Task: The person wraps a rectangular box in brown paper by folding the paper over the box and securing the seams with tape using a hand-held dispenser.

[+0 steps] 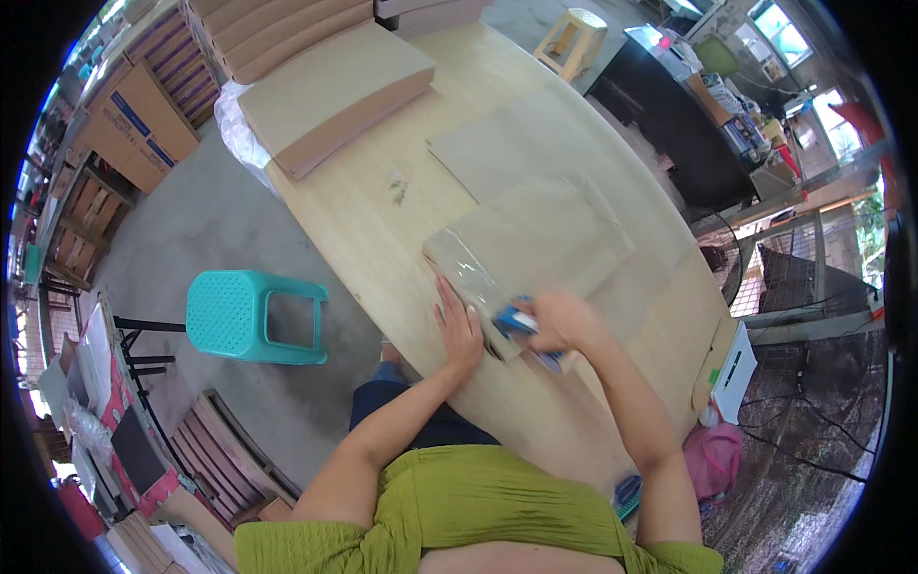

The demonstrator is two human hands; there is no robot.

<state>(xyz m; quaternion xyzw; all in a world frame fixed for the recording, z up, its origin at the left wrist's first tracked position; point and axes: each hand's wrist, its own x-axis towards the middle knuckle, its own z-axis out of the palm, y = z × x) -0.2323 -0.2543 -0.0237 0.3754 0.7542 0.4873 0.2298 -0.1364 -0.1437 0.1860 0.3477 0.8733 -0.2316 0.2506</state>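
Note:
A flat, pale brown cardboard box (531, 253) lies on the wooden table in front of me, with shiny clear plastic film (469, 256) along its left side. My left hand (460, 330) rests at the box's near left edge, fingers stretched out and apart. Closed around a small blue-and-white tool (516, 320), my right hand (564, 321) is over the near end of the box. Motion blur smears that hand and the tool, so its exact kind does not show.
The table (387, 244) also carries stacked flat cardboard boxes (335, 86) at the far left and a thin pale sheet (497, 139) beyond the box. A turquoise stool (229, 316) stands on the floor at left. A pink bag (712, 459) sits at the right.

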